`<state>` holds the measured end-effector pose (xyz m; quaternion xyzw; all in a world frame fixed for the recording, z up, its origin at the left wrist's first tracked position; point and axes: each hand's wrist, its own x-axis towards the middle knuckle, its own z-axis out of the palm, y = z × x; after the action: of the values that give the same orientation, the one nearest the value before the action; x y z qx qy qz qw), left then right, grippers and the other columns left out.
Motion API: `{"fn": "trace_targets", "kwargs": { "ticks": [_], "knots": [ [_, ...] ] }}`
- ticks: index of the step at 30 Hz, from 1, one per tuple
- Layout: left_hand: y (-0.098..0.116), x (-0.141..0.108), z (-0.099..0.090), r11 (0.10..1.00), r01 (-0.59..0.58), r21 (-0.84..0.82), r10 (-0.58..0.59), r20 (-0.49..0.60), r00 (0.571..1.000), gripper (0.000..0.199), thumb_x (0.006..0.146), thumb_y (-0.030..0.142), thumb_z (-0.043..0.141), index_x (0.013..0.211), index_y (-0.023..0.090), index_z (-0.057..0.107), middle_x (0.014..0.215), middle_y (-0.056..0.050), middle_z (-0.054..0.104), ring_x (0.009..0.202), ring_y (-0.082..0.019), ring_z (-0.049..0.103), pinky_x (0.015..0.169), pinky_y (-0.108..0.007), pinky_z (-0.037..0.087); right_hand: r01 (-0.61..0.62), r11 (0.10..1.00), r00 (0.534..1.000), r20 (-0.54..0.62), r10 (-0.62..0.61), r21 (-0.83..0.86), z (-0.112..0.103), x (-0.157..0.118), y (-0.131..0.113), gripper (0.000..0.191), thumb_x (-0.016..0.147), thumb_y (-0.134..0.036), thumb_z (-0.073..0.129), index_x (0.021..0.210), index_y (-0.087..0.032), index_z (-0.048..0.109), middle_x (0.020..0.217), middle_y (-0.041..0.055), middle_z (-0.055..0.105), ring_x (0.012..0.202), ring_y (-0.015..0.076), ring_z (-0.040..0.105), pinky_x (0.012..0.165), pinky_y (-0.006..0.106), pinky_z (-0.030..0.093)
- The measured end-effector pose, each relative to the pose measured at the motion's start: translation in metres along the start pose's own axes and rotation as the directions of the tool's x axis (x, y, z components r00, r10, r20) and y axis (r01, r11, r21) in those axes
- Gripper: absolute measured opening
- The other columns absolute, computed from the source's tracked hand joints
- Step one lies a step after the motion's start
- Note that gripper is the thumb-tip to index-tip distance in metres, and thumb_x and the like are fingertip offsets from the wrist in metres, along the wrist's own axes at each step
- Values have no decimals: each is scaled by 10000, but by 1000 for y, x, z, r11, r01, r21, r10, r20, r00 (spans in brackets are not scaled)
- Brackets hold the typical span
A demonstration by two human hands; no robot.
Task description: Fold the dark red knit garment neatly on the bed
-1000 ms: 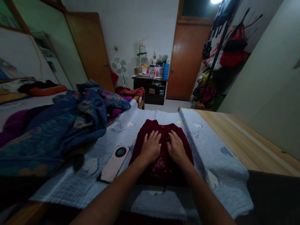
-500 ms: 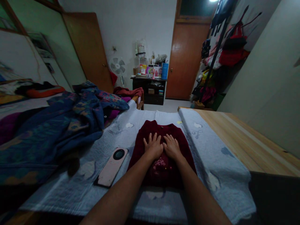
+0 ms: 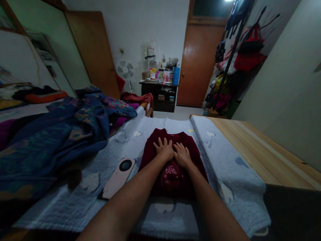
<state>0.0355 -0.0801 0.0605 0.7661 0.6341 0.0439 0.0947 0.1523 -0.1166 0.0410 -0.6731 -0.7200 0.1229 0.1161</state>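
Observation:
A dark red sweater (image 3: 150, 157), folded into a compact shape with its neckline at the far end, lies in front of me. Pink patterning and small shiny spots show on its front. My left hand (image 3: 164, 150) rests flat on the upper left of it, fingers spread. Beside it my right hand (image 3: 182, 155) presses flat on the sweater, its fingers stretched out and the thumbs close together. Neither hand grips anything. Under the sweater is a light blue cloth (image 3: 165, 224) with pale cloud shapes. Left of the sweater lies a pink phone (image 3: 117, 180), its round camera facing up.
A heap of blue patterned clothing (image 3: 75, 124) spreads over the left side. To the right is a wooden board (image 3: 240, 144), partly under the cloth. Beyond stand a white fan (image 3: 125, 69), a dark cabinet (image 3: 157, 100) and a closed brown door (image 3: 195, 63).
My left hand has shifted slightly up the sweater, and its fingers have spread a little more. The right hand stays nearly in place. The view has moved slightly.

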Motion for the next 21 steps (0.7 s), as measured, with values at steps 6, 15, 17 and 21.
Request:
{"fn": "trace_targets", "kwargs": {
  "ticks": [6,15,17,21],
  "knots": [
    [1,36,-14,993,46,-112,-34,114,993,602,846,454,403,1433,346,319,1557,-50,209,1413,-405,-26,1031,-710,-6,-16,999,1000,4,16,43,-1,1,-1,534,928,-342,301,1447,-215,311,1543,18,235,1427,195,134,1138,436,79],
    [-18,26,14,988,106,-116,-134,-280,951,610,848,496,415,1427,315,352,1579,8,114,1418,-385,-54,1078,-671,52,-57,994,995,-73,64,89,4,-1,-5,678,896,-356,333,1483,-71,149,1538,95,227,1418,177,167,1146,384,75],
    [-18,27,15,983,127,-133,-158,-259,953,598,853,497,410,1424,324,356,1578,14,117,1417,-389,-44,1074,-677,59,-70,994,993,-87,77,83,5,-1,-5,692,892,-363,331,1481,-53,144,1538,99,223,1421,177,157,1147,378,65],
    [-18,28,16,976,152,-157,-188,-248,950,573,870,494,384,1422,341,353,1580,17,105,1418,-390,-32,1070,-682,69,-143,989,976,-159,146,31,7,0,-7,720,881,-412,360,1477,-50,179,1551,97,176,1435,220,78,1147,400,24]
  ]
}}
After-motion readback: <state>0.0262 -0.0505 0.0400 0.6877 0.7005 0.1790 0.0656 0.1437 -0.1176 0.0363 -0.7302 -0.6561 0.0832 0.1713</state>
